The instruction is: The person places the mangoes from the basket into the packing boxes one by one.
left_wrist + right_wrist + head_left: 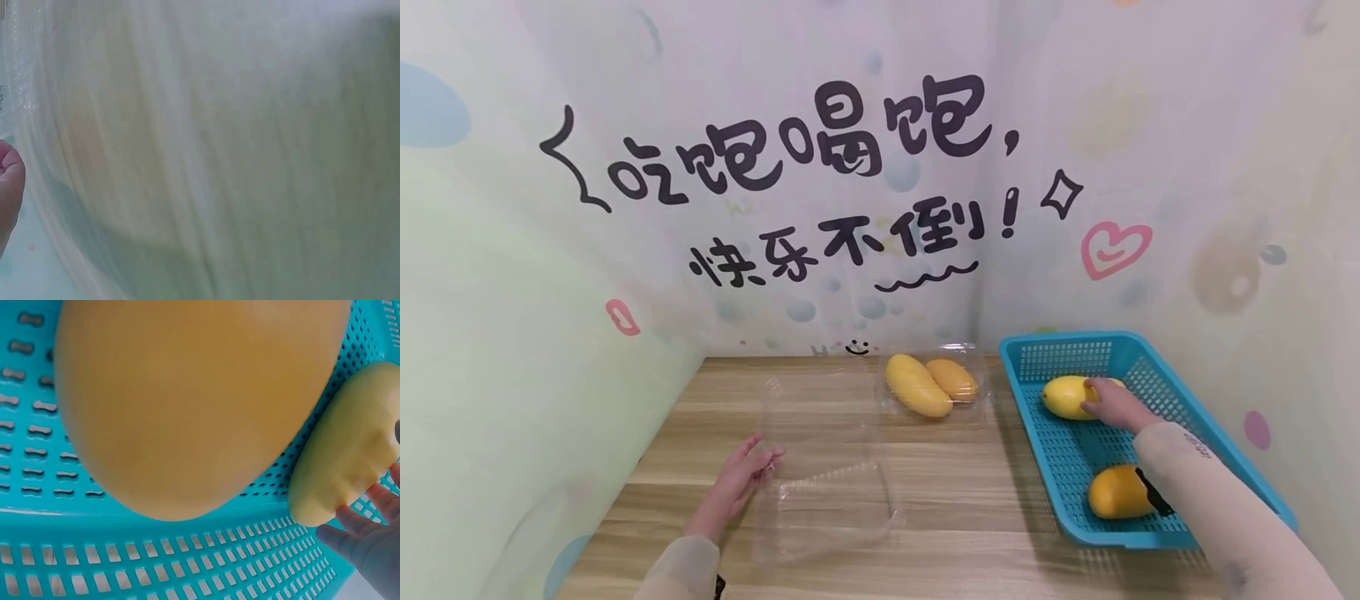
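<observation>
In the head view, my right hand (1116, 402) reaches into the blue basket and grips a yellow mango (1063, 397) near the back. Its fingertips press along the side of that mango in the right wrist view. A second, more orange mango (1116, 493) lies nearer the basket's front, partly behind my sleeve; it looms large in the right wrist view. My left hand (743, 477) holds the left edge of a clear plastic box (827, 500), which stands with its lid raised on the table. Only part of that hand shows in the left wrist view.
The blue perforated basket (1037, 467) stands at the table's right. Behind the clear box, another transparent box (977, 412) contains two mangoes (917, 387) by the back wall. A printed curtain (850, 317) closes off the back and sides of the wooden table (955, 517).
</observation>
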A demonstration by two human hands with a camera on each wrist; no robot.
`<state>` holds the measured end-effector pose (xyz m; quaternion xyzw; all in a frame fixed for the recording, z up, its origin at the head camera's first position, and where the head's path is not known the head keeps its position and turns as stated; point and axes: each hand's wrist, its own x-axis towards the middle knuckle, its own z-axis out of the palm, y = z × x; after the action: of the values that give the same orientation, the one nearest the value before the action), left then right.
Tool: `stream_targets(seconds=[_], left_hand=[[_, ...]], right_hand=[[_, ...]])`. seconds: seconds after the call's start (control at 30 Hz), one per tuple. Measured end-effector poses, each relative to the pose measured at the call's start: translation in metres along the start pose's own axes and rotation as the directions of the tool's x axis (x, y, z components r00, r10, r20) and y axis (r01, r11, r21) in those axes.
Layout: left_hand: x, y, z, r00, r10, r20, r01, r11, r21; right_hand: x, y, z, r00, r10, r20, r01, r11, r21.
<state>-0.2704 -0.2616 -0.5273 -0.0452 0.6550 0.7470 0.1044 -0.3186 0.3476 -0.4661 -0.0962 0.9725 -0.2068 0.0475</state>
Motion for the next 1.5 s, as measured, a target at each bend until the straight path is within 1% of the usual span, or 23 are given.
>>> stream_targets(seconds=[0.2, 0.33, 0.47, 0.53, 0.7, 0.83, 0.97, 1.1, 1.27, 1.4, 1.5], left_hand=[[0.0, -0.004, 0.002, 0.999, 0.009, -0.037, -0.01, 1.0, -0.028], [0.0, -0.006, 0.002, 0.997, 0.022, -0.07, -0.023, 1.0, -0.006], [0.0, -0.006, 0.002, 0.994, 0.008, -0.105, -0.009, 1.0, -0.003], [-0.001, -0.006, 0.002, 0.995, 0.007, -0.104, -0.008, 1.0, -0.009], [-0.001, -0.005, 0.008, 0.998, 0.016, -0.065, -0.016, 1.0, 0.001], [-0.001, -0.005, 0.02, 0.999, 0.016, -0.051, -0.017, 1.0, -0.011], [0.0, -0.006, 0.034, 0.997, 0.023, -0.071, -0.024, 1.0, -0.017], [0.002, -0.006, 0.051, 0.994, 0.048, -0.094, -0.051, 0.998, -0.03], [0.008, -0.008, 0.074, 0.993, 0.057, -0.101, -0.064, 0.996, -0.069], [0.012, -0.011, 0.091, 0.994, 0.067, -0.09, -0.077, 0.992, -0.102], [0.015, -0.014, 0.101, 0.993, 0.075, -0.09, -0.086, 0.988, -0.131]], right_hand=[[0.001, 0.0, 0.001, 1.0, 0.004, 0.005, -0.004, 1.0, 0.009], [0.001, 0.001, 0.001, 1.0, 0.002, 0.0, -0.002, 1.0, 0.003], [0.0, 0.001, 0.0, 1.0, -0.006, -0.007, 0.006, 1.0, -0.002], [0.0, 0.001, -0.001, 1.0, -0.005, -0.008, 0.005, 1.0, -0.003], [0.001, 0.002, 0.0, 1.0, 0.004, -0.005, -0.004, 1.0, -0.013], [0.002, 0.002, 0.0, 1.0, 0.002, -0.01, -0.002, 1.0, -0.03], [0.002, -0.001, 0.0, 0.999, -0.001, -0.034, -0.001, 0.998, -0.069], [0.003, -0.004, 0.001, 0.998, -0.01, -0.057, 0.002, 0.992, -0.13], [0.006, -0.008, 0.003, 0.998, 0.003, -0.064, -0.014, 0.987, -0.162], [0.009, -0.014, 0.005, 0.999, 0.001, -0.052, -0.012, 0.98, -0.199], [0.012, -0.018, 0.007, 1.0, 0.003, -0.004, -0.003, 0.981, -0.193]])
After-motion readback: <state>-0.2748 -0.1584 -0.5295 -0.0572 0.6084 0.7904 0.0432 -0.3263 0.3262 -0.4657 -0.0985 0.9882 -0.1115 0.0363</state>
